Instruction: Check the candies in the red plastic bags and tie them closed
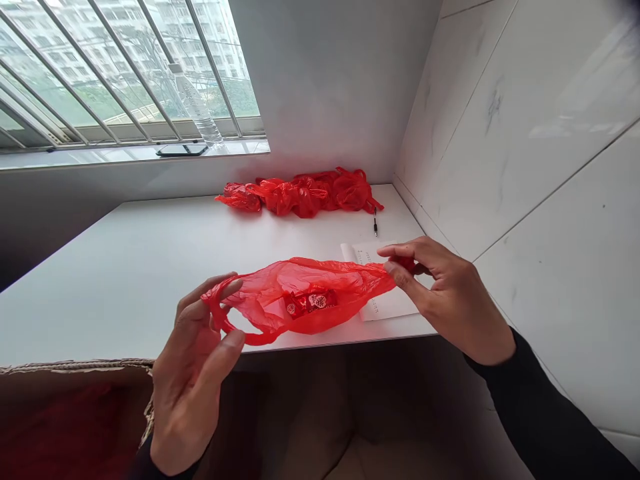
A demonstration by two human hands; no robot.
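Red plastic carrier bag point(345, 317) was stretched between the two hands above the near edge of the white desk point(165, 253), mouth spread and facing up. Left hand point(187, 373): fingers and thumb stood apart, one handle loop drawn open around the fingertips, the thumb tip at its lower strap. Right hand point(445, 293): fingers and thumb clamped together on the bag's bunched opposite end, a dark red fold showing between them. Inside the bag, midway between both sets of fingers, lay small printed red packets point(323, 301) with pale characters; exact count could not be told.

Just below the right fingers, a printed paper booklet point(395, 305) lay on the desk, partly covered by that hand and the bag. Beyond the right fingertips, slightly to their left, was a black pen point(375, 227). Farther out, ahead of both hands, a row of bunched red plastic bags point(300, 197) sat near the wall. Nearer than the left fingers and to their left stood an open cardboard box point(75, 367), dim red material within. Well ahead of the left fingers, on the sill, a clear bottle point(195, 103) stood beside a flat dark device point(183, 151).
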